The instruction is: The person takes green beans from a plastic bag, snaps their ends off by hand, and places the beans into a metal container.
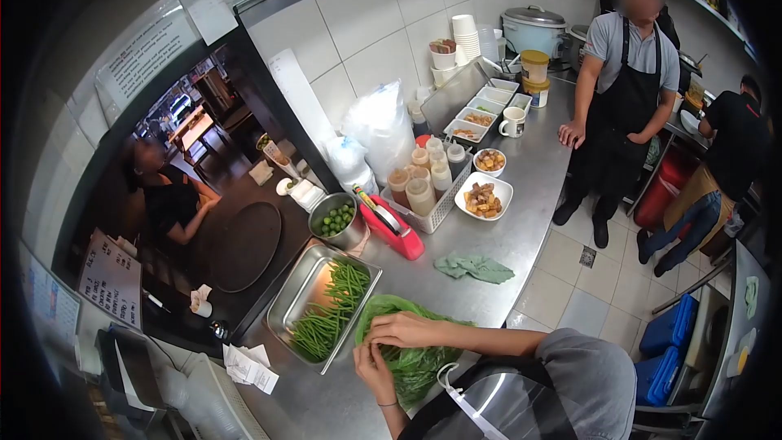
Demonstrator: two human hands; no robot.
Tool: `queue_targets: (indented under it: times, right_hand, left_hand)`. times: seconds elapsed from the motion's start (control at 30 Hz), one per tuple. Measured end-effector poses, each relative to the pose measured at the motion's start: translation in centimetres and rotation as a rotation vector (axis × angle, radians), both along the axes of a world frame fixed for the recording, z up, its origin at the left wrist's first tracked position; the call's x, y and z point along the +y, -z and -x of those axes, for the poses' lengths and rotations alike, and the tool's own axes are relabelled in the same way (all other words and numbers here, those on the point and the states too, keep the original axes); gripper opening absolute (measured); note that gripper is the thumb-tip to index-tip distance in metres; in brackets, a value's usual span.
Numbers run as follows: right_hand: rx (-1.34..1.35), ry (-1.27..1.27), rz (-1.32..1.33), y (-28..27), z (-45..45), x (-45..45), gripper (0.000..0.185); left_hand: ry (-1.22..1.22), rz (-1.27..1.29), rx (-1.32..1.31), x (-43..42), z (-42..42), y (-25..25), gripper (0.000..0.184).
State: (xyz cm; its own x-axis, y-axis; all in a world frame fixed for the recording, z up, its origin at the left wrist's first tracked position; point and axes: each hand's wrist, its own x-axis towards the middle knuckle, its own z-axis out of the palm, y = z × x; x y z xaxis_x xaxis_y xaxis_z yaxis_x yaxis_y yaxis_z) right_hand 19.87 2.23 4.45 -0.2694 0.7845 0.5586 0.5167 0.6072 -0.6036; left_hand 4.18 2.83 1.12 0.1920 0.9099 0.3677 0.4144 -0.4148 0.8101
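A green plastic bag (411, 371) lies crumpled on the steel counter below my hands. My right hand (407, 329) reaches in from the right, its fingers bent and pinched together over the bag's left part. Just below it, my left hand (374, 371), with a dark band at the wrist, has its fingertips closed close to those of the right. What sits between the fingertips is hidden. Left of the bag, a steel tray (371, 281) holds long green beans (330, 318). A pot of small green citrus fruits (332, 222) stands behind the tray.
A red tape dispenser (391, 228), a basket of sauce bottles (423, 187), a bowl of fried food (484, 199) and a green cloth (474, 268) are on the counter. Paper slips (250, 368) lie near the tray. A co-worker (627, 73) stands at the far counter end.
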Motion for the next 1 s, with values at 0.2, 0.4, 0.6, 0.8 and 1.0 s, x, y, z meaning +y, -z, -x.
queue_targets:
  times: [0.2, 0.4, 0.6, 0.8, 1.0]
  right_hand:
    - [-0.286, 0.159, 0.122, 1.0, -2.1, 0.2, 0.02]
    - [-0.006, 0.093, 0.377, 0.1, -2.8, 0.0, 0.02]
    - [0.417, 0.107, 0.342, 1.9, 0.6, 1.3, 0.012]
    - [0.27, 0.139, 0.156, 2.3, 1.6, 1.3, 0.013]
    - [-0.465, 0.26, 0.252, 4.1, 0.7, 0.9, 0.012]
  left_hand:
    - [0.03, -0.033, 0.094, 0.2, 0.3, -0.2, 0.015]
    - [0.064, -0.001, 0.09, 0.2, 0.2, 0.9, 0.008]
    - [0.155, 0.43, -0.389, 0.5, -0.2, 0.3, 0.007]
    - [0.212, 0.453, -0.595, 0.1, 0.1, 1.4, 0.012]
    - [-0.026, 0.346, -0.633, 1.7, 2.8, 1.2, 0.013]
